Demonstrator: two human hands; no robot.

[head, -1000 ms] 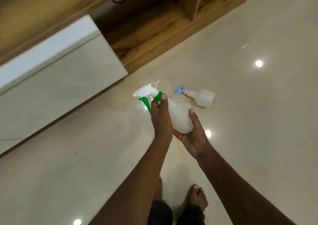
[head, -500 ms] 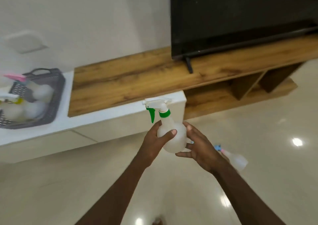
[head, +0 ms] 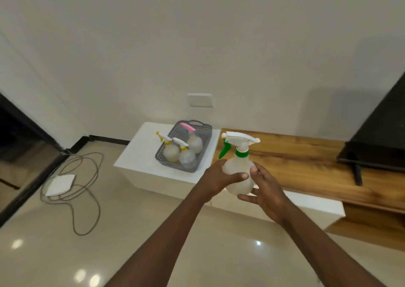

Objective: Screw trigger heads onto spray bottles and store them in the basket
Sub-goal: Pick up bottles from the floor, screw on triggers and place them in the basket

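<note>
A translucent spray bottle (head: 237,169) with a white trigger head and green collar stands upright in the air, right of centre. My left hand (head: 215,178) wraps its left side, thumb across the front. My right hand (head: 263,189) cups its right side and bottom. To the left, a grey perforated basket (head: 205,133) sits on a white cabinet top (head: 140,153) and holds three bottles: two with yellow collars (head: 172,153) and one with a pink trigger (head: 194,142). The held bottle is right of the basket and nearer to me.
A wooden TV bench (head: 306,161) runs to the right with a black TV (head: 379,137) on it. A white adapter box (head: 60,184) and looping grey cable (head: 87,201) lie on the glossy floor at left. A dark doorway edge is at far left.
The view has swung up and left from the floor to the cabinet, bringing the basket near centre. The bottle stays upright in both hands and is closer to the basket.
</note>
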